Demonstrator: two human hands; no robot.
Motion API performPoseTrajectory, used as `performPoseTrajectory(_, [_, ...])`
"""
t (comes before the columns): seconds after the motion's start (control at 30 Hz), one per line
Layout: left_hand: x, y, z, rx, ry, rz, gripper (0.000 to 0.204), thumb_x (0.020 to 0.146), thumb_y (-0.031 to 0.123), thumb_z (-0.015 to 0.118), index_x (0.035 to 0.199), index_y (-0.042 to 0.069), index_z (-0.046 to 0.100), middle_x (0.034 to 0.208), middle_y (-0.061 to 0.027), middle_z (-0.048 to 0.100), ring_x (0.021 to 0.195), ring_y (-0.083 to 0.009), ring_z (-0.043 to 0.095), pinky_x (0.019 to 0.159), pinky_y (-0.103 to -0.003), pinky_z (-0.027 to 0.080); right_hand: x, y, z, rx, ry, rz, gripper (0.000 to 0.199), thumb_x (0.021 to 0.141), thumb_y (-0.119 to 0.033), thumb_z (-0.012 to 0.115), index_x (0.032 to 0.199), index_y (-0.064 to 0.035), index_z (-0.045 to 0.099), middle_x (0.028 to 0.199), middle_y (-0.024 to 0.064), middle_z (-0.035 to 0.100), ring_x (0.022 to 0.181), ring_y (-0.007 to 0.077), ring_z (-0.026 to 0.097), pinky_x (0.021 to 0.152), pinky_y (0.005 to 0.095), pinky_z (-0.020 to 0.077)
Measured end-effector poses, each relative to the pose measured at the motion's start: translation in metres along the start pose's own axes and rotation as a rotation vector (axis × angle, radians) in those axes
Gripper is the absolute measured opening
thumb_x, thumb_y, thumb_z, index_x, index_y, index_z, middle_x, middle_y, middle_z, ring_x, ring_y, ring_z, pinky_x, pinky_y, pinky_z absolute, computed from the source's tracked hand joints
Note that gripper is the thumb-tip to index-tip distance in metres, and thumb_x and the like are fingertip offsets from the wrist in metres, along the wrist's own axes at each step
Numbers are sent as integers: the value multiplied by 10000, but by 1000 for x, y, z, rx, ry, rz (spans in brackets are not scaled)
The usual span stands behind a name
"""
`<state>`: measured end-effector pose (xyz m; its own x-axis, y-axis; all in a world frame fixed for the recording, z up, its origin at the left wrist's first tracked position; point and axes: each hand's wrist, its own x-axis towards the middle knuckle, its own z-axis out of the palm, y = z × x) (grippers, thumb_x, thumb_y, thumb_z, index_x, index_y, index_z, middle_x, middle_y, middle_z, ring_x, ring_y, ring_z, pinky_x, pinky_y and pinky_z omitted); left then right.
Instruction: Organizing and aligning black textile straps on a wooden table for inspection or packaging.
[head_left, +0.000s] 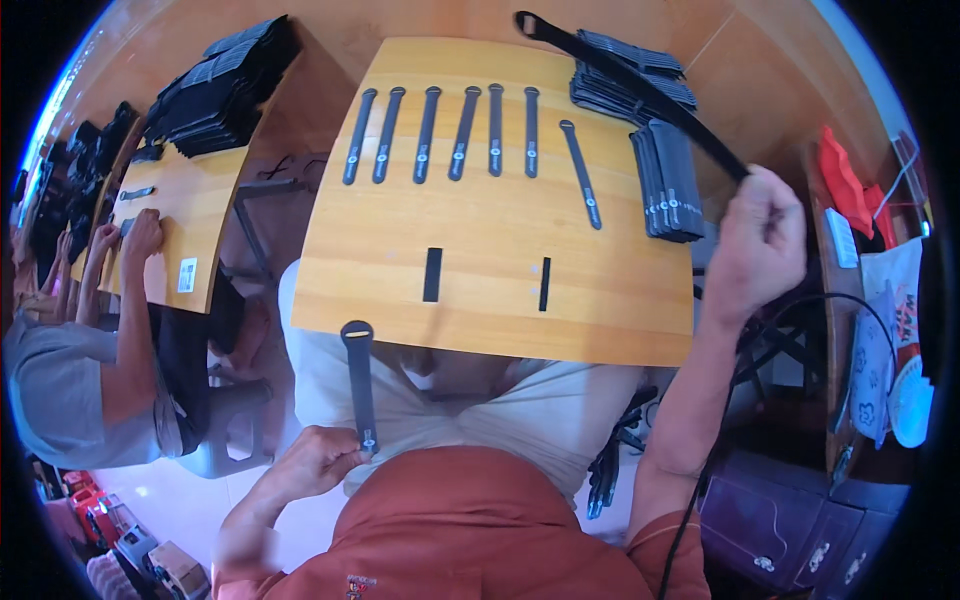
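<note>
My left hand (318,460) pinches the lower end of a dark grey strap (360,390), which points up over my lap, its ringed end near the table's front edge. My raised right hand (765,245) grips one end of a longer black strap (640,95). That strap slants up and left across the table's far right corner, ringed end outermost. Several similar straps (423,135) lie side by side on the wooden table (480,220), and one tilted strap (580,175) rests to their right. Nearer me are two short black strips, a left strip (433,275) and a right strip (544,284).
Bundled straps (668,180) and a stack of black straps (600,92) occupy the table's right side. At left, another person (70,390) works at a second table (190,220) bearing a black pile (220,95). A dark cable (700,460) runs beside my right arm. A cabinet (770,520) stands lower right.
</note>
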<state>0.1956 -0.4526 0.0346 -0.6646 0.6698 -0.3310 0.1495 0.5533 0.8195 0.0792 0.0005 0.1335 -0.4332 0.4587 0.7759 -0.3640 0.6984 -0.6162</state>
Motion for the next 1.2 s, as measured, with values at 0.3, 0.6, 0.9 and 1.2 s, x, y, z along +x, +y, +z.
performPoseTrajectory(0.3, [-18,-12,27,-332,292,-194,175,989,145,664,1046,-13,714,874,-83,740,765,-124,680,712,-294,543,-130,-69,106,176,-536,-583,147,812,-18,705,954,-48,683,910,76,671,786,220,683,595,313,539])
performPoseTrajectory(0.6, [-27,-27,45,-540,475,-181,188,1014,154,639,1040,-19,709,869,-23,710,815,-71,636,717,-244,521,-223,-61,150,38,-910,-724,107,836,-112,663,922,-55,634,827,28,544,700,149,623,522,293,522])
performPoseTrajectory(0.9, [-2,-23,41,-632,563,-181,173,1009,140,640,1009,-22,702,870,-40,709,804,-88,651,724,-251,528,-213,-89,125,113,-1095,-478,191,886,-173,706,1014,-37,669,921,63,633,766,226,687,582,349,561])
performPoseTrajectory(1.2, [21,1,31,-463,423,-116,185,991,119,665,1063,-51,685,908,-34,709,829,-65,609,742,-238,509,-234,-112,78,738,-1312,608,211,924,-18,695,1128,35,677,938,85,716,828,127,699,701,279,554])
